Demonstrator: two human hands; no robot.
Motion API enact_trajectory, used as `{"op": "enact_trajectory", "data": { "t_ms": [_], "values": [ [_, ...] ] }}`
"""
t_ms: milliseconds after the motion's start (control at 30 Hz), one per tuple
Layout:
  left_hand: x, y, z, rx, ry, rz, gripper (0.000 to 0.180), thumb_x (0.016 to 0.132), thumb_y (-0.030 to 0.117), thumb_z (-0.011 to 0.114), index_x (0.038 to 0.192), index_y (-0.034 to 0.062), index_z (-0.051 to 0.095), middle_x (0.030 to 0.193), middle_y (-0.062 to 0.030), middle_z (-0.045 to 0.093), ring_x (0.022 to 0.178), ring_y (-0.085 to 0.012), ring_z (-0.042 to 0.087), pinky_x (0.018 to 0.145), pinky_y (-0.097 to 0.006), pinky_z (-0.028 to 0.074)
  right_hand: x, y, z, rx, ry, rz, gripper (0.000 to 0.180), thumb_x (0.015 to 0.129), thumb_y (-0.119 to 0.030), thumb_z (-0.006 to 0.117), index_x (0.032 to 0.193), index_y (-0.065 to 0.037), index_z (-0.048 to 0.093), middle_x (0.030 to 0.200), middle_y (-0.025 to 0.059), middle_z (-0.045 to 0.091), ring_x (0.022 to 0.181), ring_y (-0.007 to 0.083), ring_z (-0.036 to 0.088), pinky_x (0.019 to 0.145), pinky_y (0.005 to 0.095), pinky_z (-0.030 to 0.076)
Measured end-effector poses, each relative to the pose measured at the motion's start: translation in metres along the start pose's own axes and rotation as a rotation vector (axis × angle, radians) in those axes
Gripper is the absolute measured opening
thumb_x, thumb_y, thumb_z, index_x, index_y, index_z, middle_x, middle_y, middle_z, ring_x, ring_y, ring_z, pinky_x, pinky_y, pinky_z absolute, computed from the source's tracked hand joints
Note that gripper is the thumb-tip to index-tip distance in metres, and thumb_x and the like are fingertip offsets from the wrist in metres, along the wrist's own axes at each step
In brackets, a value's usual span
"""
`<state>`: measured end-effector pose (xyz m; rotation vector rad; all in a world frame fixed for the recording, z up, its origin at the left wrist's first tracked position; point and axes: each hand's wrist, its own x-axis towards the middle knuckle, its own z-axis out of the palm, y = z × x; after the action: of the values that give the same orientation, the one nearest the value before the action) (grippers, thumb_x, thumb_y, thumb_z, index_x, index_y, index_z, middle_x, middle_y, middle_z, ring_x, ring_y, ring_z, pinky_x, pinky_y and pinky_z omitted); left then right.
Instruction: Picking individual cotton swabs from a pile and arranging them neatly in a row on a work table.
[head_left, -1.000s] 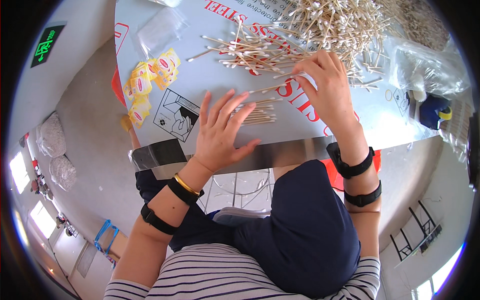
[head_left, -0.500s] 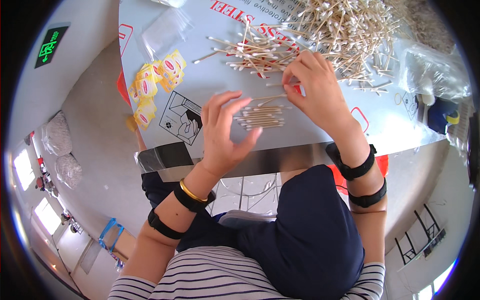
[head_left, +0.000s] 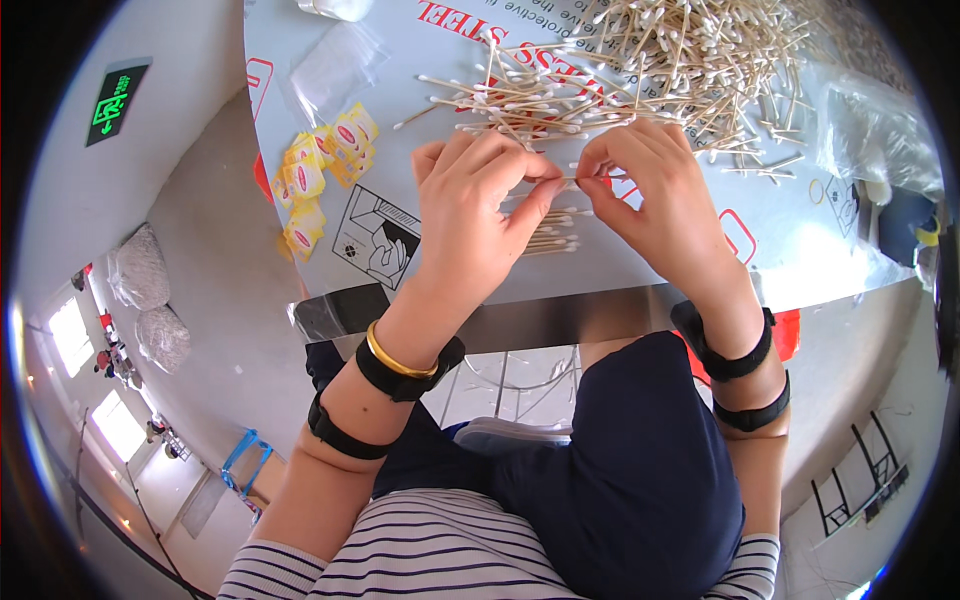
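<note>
My left hand (head_left: 478, 205) and my right hand (head_left: 662, 195) meet over the table, each with thumb and fingertips pinched together. Between the two pinches a thin cotton swab (head_left: 569, 184) shows, mostly covered by the fingers. Just below them, a row of cotton swabs (head_left: 552, 240) lies side by side, its left part hidden by my left hand. Beyond my fingers, loose cotton swabs (head_left: 530, 95) are spread crosswise and run into a big heap of cotton swabs (head_left: 690, 60) at the far right.
Yellow-and-white printed labels (head_left: 305, 180) lie left of my left hand. Behind them are flat clear plastic bags (head_left: 335, 72). A large clear plastic bag (head_left: 870, 130) covers the right side, near a rubber band (head_left: 817, 191). The metal table edge (head_left: 520, 322) runs before my lap.
My left hand has moved up and right, closing from spread fingers to a pinch beside my right hand. My right hand has come slightly down and right. The view has shifted a little.
</note>
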<state>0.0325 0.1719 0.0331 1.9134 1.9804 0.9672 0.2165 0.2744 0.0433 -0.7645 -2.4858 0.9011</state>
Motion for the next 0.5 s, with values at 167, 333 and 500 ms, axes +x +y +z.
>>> {"op": "enact_trajectory", "data": {
  "t_ms": [167,333,500],
  "values": [
    [-0.006,0.015,-0.016,-0.034,-0.006,-0.013,0.015,0.078,0.016,0.087,0.082,0.0164,0.073,0.079,0.0070,0.064,0.080,-0.0167,0.058,0.084,-0.036,0.035,-0.020,-0.008,-0.006,0.212,0.045,0.095,0.007,0.088,-0.005,0.074,0.092,-0.005,0.069,0.088,0.0062,0.067,0.084,0.0258,0.062,0.082,0.0382,0.049],
    [-0.013,0.034,-0.027,-0.187,-0.062,-0.099,0.014,0.082,0.008,0.086,0.088,0.0112,0.074,0.086,0.0033,0.069,0.080,-0.0129,0.058,0.087,-0.031,0.037,-0.038,-0.018,-0.014,0.518,0.057,0.286,0.009,0.090,-0.003,0.075,0.098,-0.001,0.073,0.092,0.0068,0.069,0.087,0.0201,0.066,0.079,0.0338,0.053],
    [-0.021,0.041,-0.026,-0.300,-0.114,-0.223,0.011,0.084,0.008,0.083,0.090,0.0113,0.075,0.087,0.0032,0.070,0.081,-0.0123,0.059,0.087,-0.031,0.037,-0.050,-0.010,-0.019,0.658,0.057,0.343,0.011,0.092,-0.004,0.076,0.102,0.000,0.074,0.094,0.0052,0.070,0.087,0.0146,0.065,0.081,0.0305,0.052]
  ]
}}
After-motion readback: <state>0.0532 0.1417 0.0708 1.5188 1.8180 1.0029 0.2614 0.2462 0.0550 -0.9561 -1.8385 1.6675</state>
